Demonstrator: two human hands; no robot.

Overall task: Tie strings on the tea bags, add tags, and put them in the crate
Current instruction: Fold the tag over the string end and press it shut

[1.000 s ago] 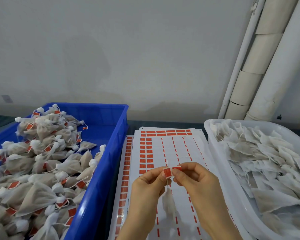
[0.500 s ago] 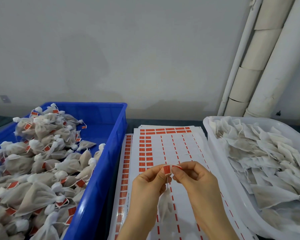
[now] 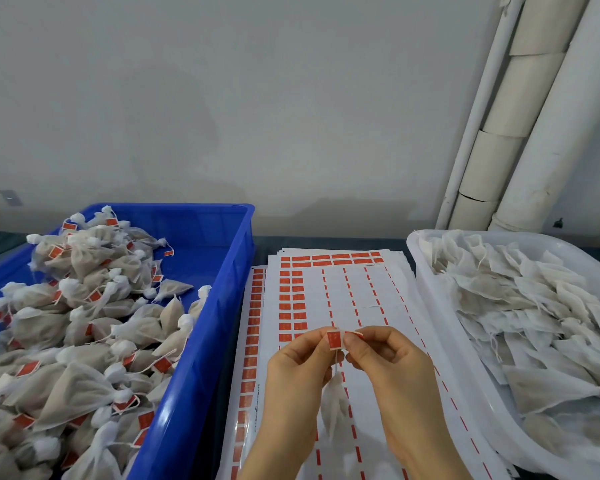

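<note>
Both hands meet over the sheets of red tag stickers [image 3: 326, 292]. A small red tag [image 3: 334, 339] is pinched between the fingertips of my left hand [image 3: 302, 372] and my right hand [image 3: 388, 365]. Below the tag a thin string runs down to a white tea bag [image 3: 334, 403], which hangs between my wrists. On the left, the blue crate [image 3: 201, 341] holds a heap of tied tea bags with red tags [image 3: 77, 327].
A white tub [image 3: 440, 306] of untied tea bags stands on the right. White pipes [image 3: 520, 109] run up the wall at the back right. The grey wall is close behind the table.
The hands and tag have held their place over the sheets. The hanging tea bag has swung slightly, and the camera view has shifted a little.
</note>
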